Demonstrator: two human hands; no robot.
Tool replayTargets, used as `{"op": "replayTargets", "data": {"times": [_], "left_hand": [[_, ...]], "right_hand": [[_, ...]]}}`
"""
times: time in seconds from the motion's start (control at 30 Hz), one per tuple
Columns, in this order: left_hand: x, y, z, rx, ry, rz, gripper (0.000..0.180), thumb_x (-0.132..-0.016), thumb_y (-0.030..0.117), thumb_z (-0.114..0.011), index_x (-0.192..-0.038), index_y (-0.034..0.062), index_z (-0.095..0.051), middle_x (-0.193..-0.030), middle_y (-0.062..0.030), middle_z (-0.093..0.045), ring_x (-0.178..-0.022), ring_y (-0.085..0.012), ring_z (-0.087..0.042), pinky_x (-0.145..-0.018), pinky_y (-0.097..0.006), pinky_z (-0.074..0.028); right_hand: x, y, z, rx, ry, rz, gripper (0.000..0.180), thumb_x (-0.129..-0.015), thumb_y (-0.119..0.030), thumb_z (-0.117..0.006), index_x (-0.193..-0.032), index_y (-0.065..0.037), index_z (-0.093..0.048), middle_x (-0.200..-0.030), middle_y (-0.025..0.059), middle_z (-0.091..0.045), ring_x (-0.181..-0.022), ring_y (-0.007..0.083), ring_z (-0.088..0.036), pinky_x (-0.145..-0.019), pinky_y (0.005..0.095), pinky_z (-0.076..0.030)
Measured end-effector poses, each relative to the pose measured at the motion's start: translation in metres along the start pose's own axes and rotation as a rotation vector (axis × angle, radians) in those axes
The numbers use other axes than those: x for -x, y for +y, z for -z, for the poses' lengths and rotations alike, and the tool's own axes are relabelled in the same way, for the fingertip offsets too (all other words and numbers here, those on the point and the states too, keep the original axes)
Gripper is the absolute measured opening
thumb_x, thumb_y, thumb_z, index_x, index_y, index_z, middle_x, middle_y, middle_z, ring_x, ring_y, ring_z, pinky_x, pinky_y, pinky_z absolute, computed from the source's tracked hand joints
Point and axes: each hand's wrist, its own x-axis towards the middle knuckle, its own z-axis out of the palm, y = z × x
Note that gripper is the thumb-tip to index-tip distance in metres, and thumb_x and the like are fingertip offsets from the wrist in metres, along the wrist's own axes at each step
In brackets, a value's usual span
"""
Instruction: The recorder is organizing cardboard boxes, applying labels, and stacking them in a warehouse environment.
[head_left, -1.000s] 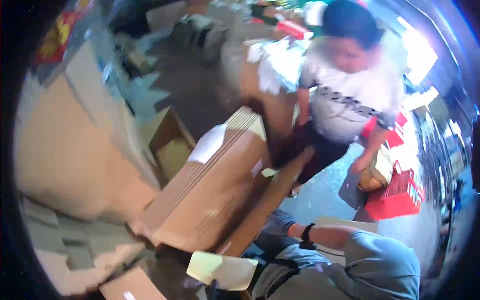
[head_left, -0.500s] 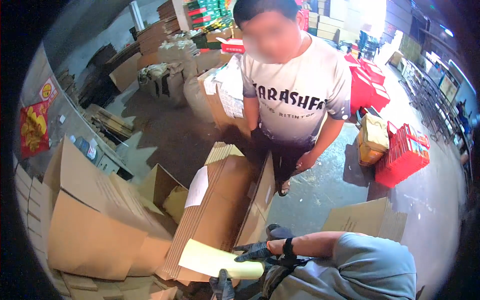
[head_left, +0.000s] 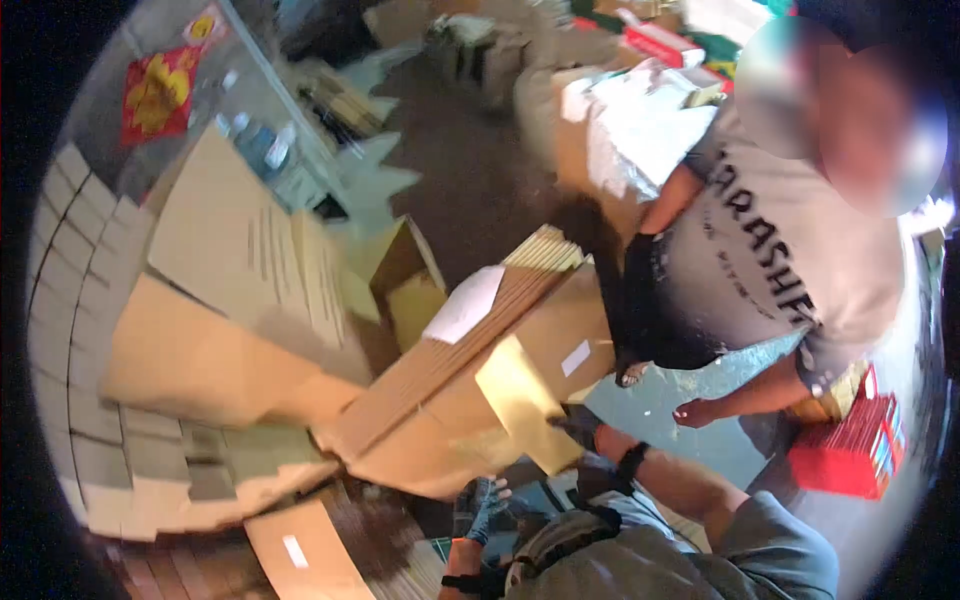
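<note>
A pale yellow sheet, bent near its lower end, is held by my right hand. The fingers of this dark-gloved hand close on its lower right edge. Behind the sheet leans a stack of flattened cardboard boxes, with a white paper lying on its edges. My left hand, in a grey glove with bare fingertips, is apart from the sheet. It holds nothing, and its fingers are spread a little. Motion blurs the sheet's outline.
Another person stands just beyond the stack, at the right. Large cardboard flaps rise at the left above rows of packed cartons. One flat carton lies low at the left. A red stack stands at the far right.
My left hand has let go of the yellow sheet, which has swung more upright in my right hand. The view has turned, shifting the other person rightward.
</note>
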Motion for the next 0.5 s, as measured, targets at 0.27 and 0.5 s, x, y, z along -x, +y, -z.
{"op": "replayTargets", "data": {"times": [0.27,0.5], "left_hand": [[0.077,-0.145,0.029,0.151,0.430,-0.067,0.049,-0.101,0.040,-0.050,-0.131,0.0028,-0.059,-0.130,-0.0219,-0.063,-0.116,-0.0419,-0.061,-0.093,-0.057,-0.050],[0.113,-0.217,-0.105,-0.017,0.885,-0.043,0.037,-0.097,0.024,-0.064,-0.130,0.0073,-0.061,-0.121,-0.0101,-0.070,-0.104,-0.0248,-0.068,-0.081,-0.040,-0.056]], "right_hand": [[-0.234,-0.071,-0.022,-0.586,-0.316,-0.130,0.032,-0.091,-0.024,-0.076,-0.113,-0.002,-0.071,-0.095,0.0056,-0.073,-0.084,0.0135,-0.067,-0.070,0.0294,-0.053],[-0.460,-0.072,-0.113,0.491,-0.119,0.672,0.045,-0.093,-0.043,-0.068,-0.105,0.000,-0.072,-0.102,0.0116,-0.075,-0.097,0.0258,-0.068,-0.085,0.0386,-0.051]]}}
